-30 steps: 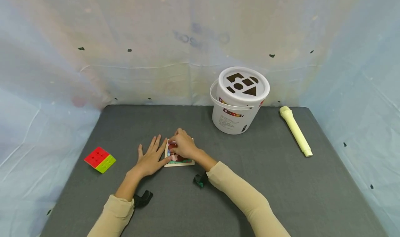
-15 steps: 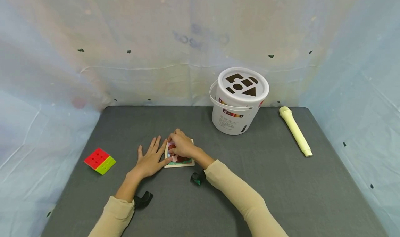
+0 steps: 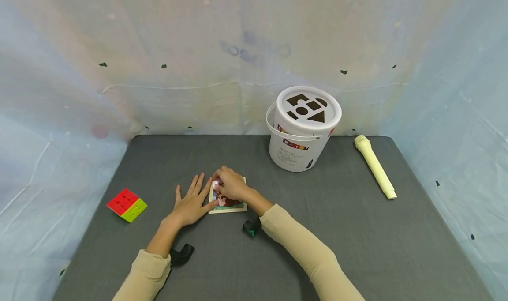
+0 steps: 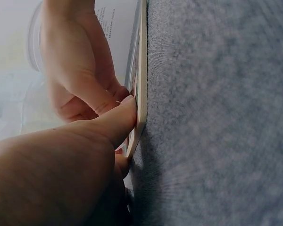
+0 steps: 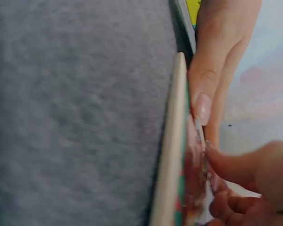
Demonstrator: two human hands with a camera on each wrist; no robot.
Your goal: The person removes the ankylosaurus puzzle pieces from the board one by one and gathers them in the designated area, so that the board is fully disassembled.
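Note:
A small picture puzzle board point(image 3: 227, 207) with a pale wooden rim lies flat on the table. My left hand point(image 3: 189, 207) is spread at its left side, fingers straight; the thumb point(image 4: 119, 121) presses on the board's front left corner. Over the board's upper left part, my right hand point(image 3: 233, 185) has its fingers curled down. In the right wrist view, the right thumb point(image 5: 238, 167) and fingertips pinch the thin edge of a puzzle piece point(image 5: 205, 162), which stands slightly raised from the picture. Most of this piece is hidden by the fingers.
A red and yellow-green puzzle cube point(image 3: 127, 205) sits at the left. Toward the back stands a white lidded bucket point(image 3: 291, 153) with shape cut-outs and a handle. A pale yellow toy microphone point(image 3: 375, 166) lies at the right. The grey table point(image 3: 301, 221) meets a curtain behind.
My right hand has shifted slightly left, and its fingers have drawn together a little. More of the pale picture shows beneath them. The left hand stays in place.

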